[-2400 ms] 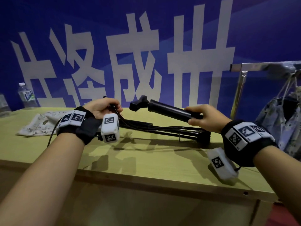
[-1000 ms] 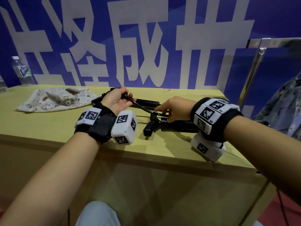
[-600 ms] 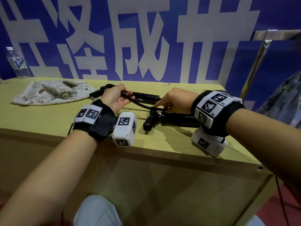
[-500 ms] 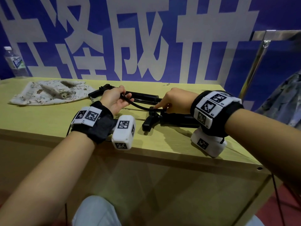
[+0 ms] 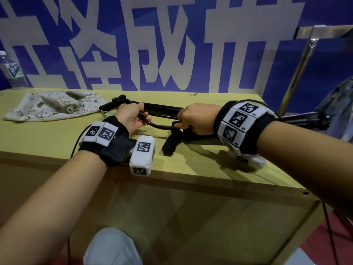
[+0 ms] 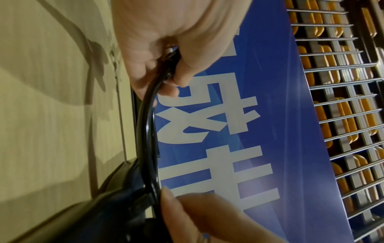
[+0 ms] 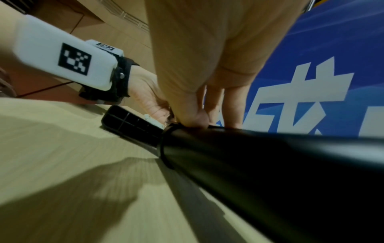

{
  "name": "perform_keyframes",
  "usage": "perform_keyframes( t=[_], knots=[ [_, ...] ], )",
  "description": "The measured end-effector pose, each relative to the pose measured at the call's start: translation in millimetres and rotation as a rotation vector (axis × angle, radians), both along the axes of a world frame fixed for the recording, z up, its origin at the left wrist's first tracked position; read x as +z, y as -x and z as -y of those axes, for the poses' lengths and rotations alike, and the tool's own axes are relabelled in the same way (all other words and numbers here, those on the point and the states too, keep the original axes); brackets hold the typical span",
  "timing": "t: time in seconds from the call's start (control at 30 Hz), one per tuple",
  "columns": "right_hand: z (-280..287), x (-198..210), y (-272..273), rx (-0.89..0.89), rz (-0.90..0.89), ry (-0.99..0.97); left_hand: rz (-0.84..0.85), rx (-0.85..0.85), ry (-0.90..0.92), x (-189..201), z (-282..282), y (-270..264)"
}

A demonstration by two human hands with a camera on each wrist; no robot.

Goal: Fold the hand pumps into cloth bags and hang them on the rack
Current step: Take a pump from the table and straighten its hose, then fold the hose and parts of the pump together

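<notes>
Both hands work the thin black rubber hose (image 5: 158,125) at table centre: left hand (image 5: 131,119) w/ fingers curled round one end, right hand (image 5: 196,119) pinching the other, just above the black cylindrical hand pump (image 5: 172,142) lying on the pale wooden table (image 5: 47,142). Patterned cream cloth bag (image 5: 51,108) lies flat at 10 o'clock; metal rack (image 5: 298,67) at 2 o'clock.

Looks like an exhibition or demo booth — a big blue banner (image 5: 315,54) with white characters is hung behind a plain wooden table (image 5: 47,142), metal rack (image 5: 298,73) alongside.
</notes>
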State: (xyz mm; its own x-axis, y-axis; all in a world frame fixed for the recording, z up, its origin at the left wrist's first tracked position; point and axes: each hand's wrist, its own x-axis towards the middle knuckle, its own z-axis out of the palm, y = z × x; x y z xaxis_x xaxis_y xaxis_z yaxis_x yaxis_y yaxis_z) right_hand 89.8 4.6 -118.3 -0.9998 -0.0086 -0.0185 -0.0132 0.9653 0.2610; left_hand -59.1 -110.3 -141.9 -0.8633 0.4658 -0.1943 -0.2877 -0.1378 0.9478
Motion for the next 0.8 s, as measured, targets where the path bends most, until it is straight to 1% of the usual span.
perform_keyframes(
  t=[0.1, 0.17, 0.23, 0.3, 0.37, 0.4, 0.47, 0.53, 0.63, 0.7, 0.8],
  knots=[
    [-2.3, -1.2, -4.7, -0.019, -0.001, 0.040, -0.021, -0.006, -0.008, 5.3, -1.1, -3.6],
    [-4.6, -1.4, -9.0, -0.032, 0.004, 0.043, -0.069, -0.016, 0.026, 5.3, -3.5, -6.6],
    [-4.0, -0.5, -10.3, -0.040, 0.018, 0.008, -0.203, -0.026, 0.168, 1.3, -8.3, -11.0],
    [-0.3, 0.5, -7.4, -0.021, 0.038, -0.041, -0.398, -0.057, 0.396, -4.2, -13.9, -14.3],
    [3.7, 0.1, -4.3, -0.002, 0.049, -0.054, -0.570, -0.158, 0.611, -6.7, -19.1, -21.4],
    [3.9, -0.4, -4.7, -0.015, 0.044, -0.027, -0.630, -0.208, 0.696, -8.4, -22.0, -24.4],
    [2.3, -1.2, -9.3, -0.023, 0.031, 0.002, -0.715, -0.254, 0.785, -9.5, -25.7, -25.7],
    [-2.5, -1.0, -14.7, -0.013, 0.039, -0.010, -0.755, -0.202, 0.781, -7.2, -29.5, -22.6],
    [-9.0, 2.6, -18.5, -0.013, 0.091, -0.017, -0.708, -0.135, 0.713, 3.2, -36.8, -17.0],
    [-13.1, 10.1, -19.1, -0.057, 0.095, 0.088, -0.681, -0.146, 0.649, 12.2, -44.0, -10.9],
    [-29.8, 29.8, -14.8, -0.189, 0.044, 0.365, -0.589, -0.237, 0.527, 22.0, -50.6, -3.6]
  ],
)
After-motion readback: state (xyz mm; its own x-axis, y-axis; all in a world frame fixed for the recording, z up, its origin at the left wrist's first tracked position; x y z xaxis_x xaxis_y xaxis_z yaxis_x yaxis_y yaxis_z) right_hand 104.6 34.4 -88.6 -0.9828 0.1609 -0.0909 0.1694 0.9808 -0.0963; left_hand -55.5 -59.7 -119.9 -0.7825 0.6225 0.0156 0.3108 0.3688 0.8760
